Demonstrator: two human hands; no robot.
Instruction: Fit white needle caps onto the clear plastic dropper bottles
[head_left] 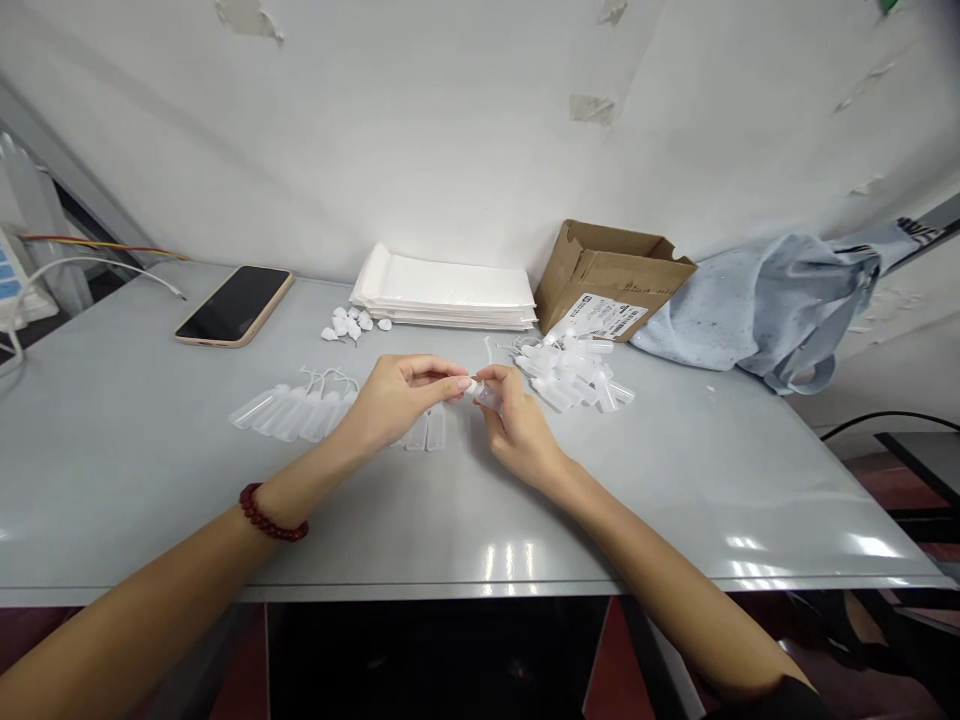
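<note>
Over the middle of the table my two hands meet at one small part. My right hand (521,435) is closed around a small translucent plastic bottle (490,397), its neck tilted up toward the left. At that neck my left hand (397,400) pinches a small white cap (472,385); how far it is seated I cannot tell. Similar bottles with thin white loops lie in a row (292,412) beside and partly behind my left hand. To the right of my right hand is a loose pile of bottles (570,375). Several white caps (349,322) sit farther back.
Against the wall lies a stack of white envelopes (450,290), with an open cardboard box (611,275) to its right. A light blue cloth bag (750,310) rests at the right. A phone (236,305) and white cable (112,263) are on the left of the grey table (675,500).
</note>
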